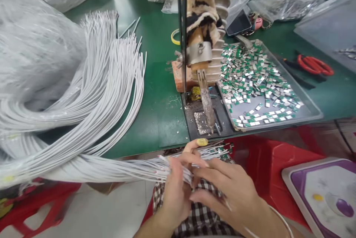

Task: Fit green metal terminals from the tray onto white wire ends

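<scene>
A thick bundle of white cables runs from the left across my lap. My left hand is closed round it near its right end, one finger with a yellow nail pointing up. Small green circuit boards show among the cable ends just beyond my fingers. My right hand meets the left at the bundle, thumb and fingers bent towards the cables. Its fingertips are blurred and partly hidden, so I cannot make out whether they pinch a cable. Above my hands, a soldering iron points down from a clamp.
On the green table lie more white cables and a plastic bag. A tray of small boards stands right of the iron, near red-handled pliers and a phone. Red stools are below.
</scene>
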`<state>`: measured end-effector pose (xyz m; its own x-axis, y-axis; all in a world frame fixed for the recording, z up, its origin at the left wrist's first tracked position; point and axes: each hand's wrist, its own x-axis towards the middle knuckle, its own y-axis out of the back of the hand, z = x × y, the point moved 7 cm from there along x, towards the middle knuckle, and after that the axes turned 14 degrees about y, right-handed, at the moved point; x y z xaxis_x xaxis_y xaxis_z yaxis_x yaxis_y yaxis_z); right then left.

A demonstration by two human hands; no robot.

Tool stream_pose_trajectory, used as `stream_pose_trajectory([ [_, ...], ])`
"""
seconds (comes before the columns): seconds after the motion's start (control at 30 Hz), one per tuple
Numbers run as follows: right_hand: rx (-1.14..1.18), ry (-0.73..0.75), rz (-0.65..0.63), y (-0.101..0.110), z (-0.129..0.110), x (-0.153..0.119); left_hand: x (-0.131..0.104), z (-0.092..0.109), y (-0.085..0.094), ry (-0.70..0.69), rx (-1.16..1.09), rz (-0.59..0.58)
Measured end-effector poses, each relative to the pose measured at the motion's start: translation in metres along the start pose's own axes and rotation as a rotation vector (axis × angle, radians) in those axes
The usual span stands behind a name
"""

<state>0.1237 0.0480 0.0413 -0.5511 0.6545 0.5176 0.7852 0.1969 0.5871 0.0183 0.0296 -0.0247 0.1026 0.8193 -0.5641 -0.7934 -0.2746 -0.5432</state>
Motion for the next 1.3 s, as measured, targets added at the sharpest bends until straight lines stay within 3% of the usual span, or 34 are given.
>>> stream_pose_trajectory([
  [0.13, -0.206, 0.075, 0.024, -0.012, -0.011, -0.002, -0.006, -0.004, -0.007, 0.022, 0.101, -0.083],
  [0.27, -0.111, 0.051, 0.069, -0.007, -0.01, -0.004, -0.011, 0.002, -0.004, -0.193, 0.421, -0.137],
  [0.43, 0.134, -0.029, 0.172, 0.01, 0.0, 0.001, -0.006, 0.002, -0.006, -0.079, 0.794, -0.122],
  [0.53, 0.232, -0.038, 0.222, 0.019, 0.003, 0.002, -0.007, 0.019, -0.018, -0.156, 0.833, -0.123],
  [0.73, 0.296, -0.195, 0.476, 0.043, 0.019, -0.012, -0.012, 0.043, -0.039, -0.39, 0.862, -0.096],
  [0.9, 0.363, -0.221, 0.353, 0.04, 0.023, -0.006, -0.01, 0.044, -0.034, -0.403, 0.867, -0.013],
  [1.03, 0.408, -0.254, 0.337, 0.04, 0.027, -0.002, -0.004, 0.042, -0.03, -0.39, 0.869, 0.0],
  [1.17, 0.461, -0.373, 0.272, 0.036, 0.037, -0.002, -0.003, 0.048, -0.039, -0.482, 0.862, 0.006],
  [1.3, 0.623, -0.449, 0.169, 0.026, 0.037, -0.001, -0.005, 0.053, -0.043, -0.563, 0.714, -0.022],
])
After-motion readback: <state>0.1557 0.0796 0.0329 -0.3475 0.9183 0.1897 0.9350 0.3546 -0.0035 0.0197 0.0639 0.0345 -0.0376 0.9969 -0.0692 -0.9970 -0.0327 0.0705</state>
